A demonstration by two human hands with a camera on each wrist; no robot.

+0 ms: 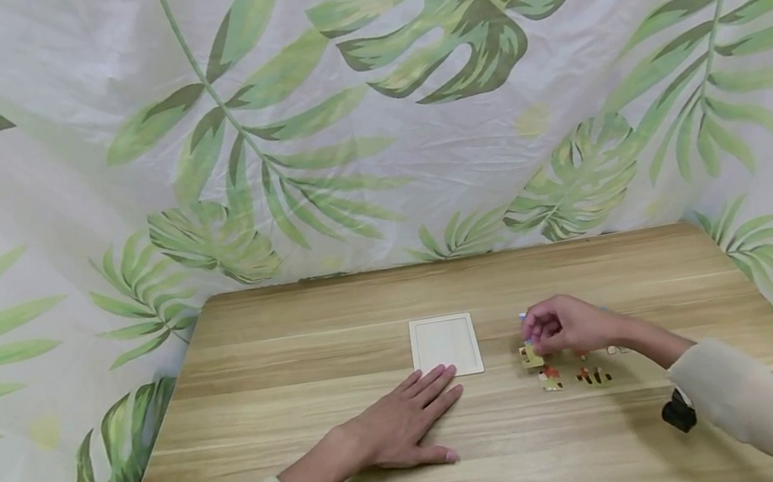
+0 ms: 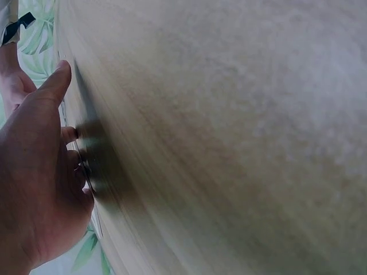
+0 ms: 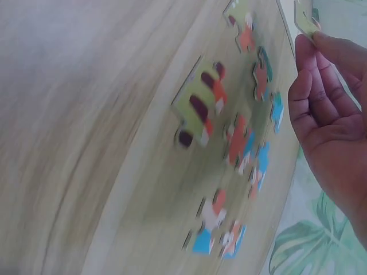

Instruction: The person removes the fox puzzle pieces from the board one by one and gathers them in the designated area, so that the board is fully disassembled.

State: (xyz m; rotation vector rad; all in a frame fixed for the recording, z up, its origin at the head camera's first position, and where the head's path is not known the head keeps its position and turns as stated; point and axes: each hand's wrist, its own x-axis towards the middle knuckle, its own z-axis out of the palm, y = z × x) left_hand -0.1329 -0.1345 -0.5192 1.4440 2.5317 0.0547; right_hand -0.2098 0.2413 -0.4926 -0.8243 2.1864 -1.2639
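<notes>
My right hand (image 1: 570,323) pinches a yellow-green jigsaw puzzle piece (image 1: 530,357) between thumb and forefinger. In the right wrist view this held puzzle piece (image 3: 304,22) is lifted at the top right, partly cut off by the frame. My left hand (image 1: 404,425) lies palm down with fingers spread, its fingertips at the near edge of a square pale puzzle tray (image 1: 440,319). No pieces show inside the tray. Under and beside the right hand lie loose puzzle pieces, among them a green one with dark stripes (image 3: 199,106) and a red and blue one (image 3: 238,140).
The wooden table (image 1: 284,358) has its far edge against a leaf-patterned cloth (image 1: 313,160). More loose pieces (image 3: 211,220) are scattered on the right of the tray, partly hidden in the head view by the right hand and forearm.
</notes>
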